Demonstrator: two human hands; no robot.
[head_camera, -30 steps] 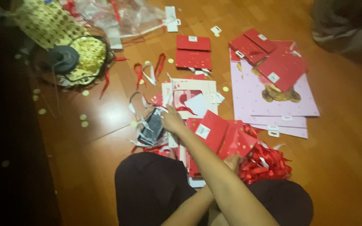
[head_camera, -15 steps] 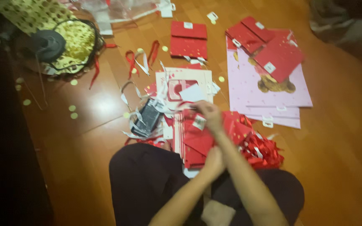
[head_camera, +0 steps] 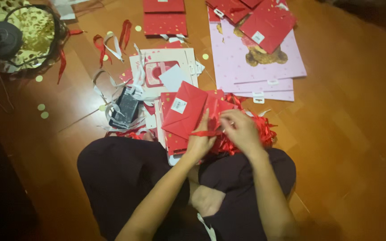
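While you sit cross-legged on the wooden floor (head_camera: 349,147), a black device (head_camera: 125,111) lies among loose ribbons well left of your hands. Your left hand (head_camera: 200,142) clamps the folded red paper bag (head_camera: 188,111) against your knee, steadying it. Your right hand (head_camera: 242,130), just beside, pinches a red ribbon (head_camera: 205,133) drawn taut between both. Pink bags (head_camera: 264,67) lie beyond, up and right.

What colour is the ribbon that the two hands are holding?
The ribbon is red, pinched between the left hand and the right hand; the head view shows it.
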